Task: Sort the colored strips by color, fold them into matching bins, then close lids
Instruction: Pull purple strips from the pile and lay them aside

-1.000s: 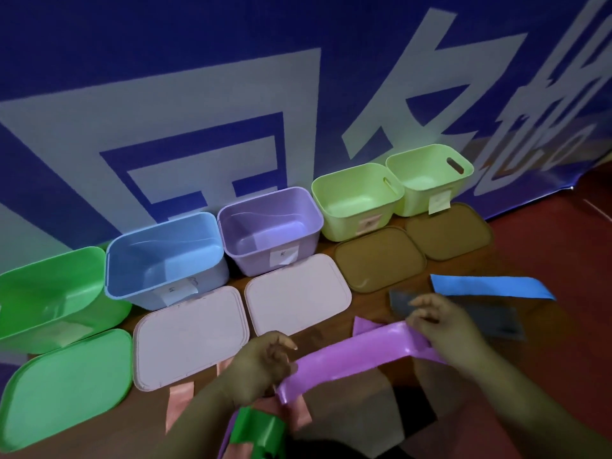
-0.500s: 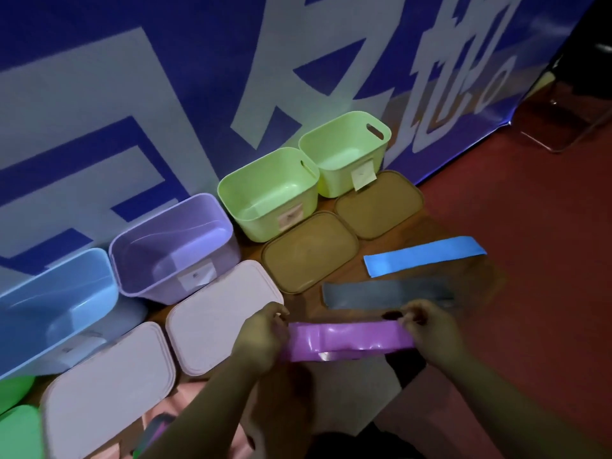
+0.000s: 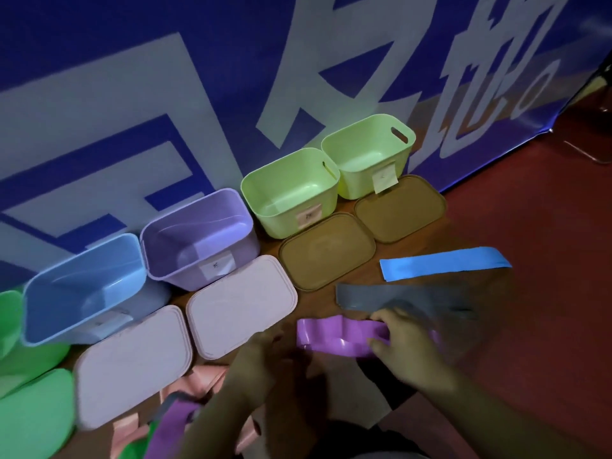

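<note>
A purple strip (image 3: 334, 336) lies bunched into a wavy fold just above the floor. My right hand (image 3: 407, 342) pinches its right end between thumb and fingers. My left hand (image 3: 261, 359) is blurred, just left of the strip's free end; whether it touches the strip is unclear. The open purple bin (image 3: 185, 240) stands behind. A blue strip (image 3: 443, 261) and a grey strip (image 3: 364, 298) lie flat to the right. The blue bin (image 3: 82, 286), two light green bins (image 3: 291, 190) (image 3: 367, 150) and a green bin (image 3: 10, 326) are open in a row.
Lids lie in front of the bins: two pale pink lids (image 3: 241, 303) (image 3: 132, 366), two brown lids (image 3: 326, 250) (image 3: 400, 208), a green lid (image 3: 33, 415). Loose pink strips (image 3: 195, 382) and another purple strip (image 3: 172, 422) lie near my left arm. A blue banner wall stands behind the bins.
The purple strip was stretched straight between both hands; now it is pushed together into a bunched fold. My left hand has come off its left end, and the view has shifted slightly.
</note>
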Tool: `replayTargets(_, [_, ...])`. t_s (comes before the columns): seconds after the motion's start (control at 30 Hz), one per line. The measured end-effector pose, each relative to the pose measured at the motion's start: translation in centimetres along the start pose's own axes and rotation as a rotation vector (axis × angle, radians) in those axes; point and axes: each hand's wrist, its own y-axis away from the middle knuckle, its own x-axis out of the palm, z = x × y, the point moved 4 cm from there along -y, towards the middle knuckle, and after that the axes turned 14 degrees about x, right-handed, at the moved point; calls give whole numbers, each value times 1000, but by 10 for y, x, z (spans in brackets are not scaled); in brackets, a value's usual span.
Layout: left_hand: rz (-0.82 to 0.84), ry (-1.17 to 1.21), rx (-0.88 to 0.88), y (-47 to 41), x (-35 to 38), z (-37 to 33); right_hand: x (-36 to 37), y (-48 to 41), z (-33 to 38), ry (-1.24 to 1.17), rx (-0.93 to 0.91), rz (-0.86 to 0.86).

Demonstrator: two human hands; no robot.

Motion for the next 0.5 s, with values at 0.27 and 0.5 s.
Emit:
replayTargets(0.27, [-166, -106, -222, 117, -47, 46, 74, 34, 93, 47, -196, 105])
replayTargets(0.5, [-242, -53, -335, 212, -85, 92, 131, 78, 176, 128, -364, 205])
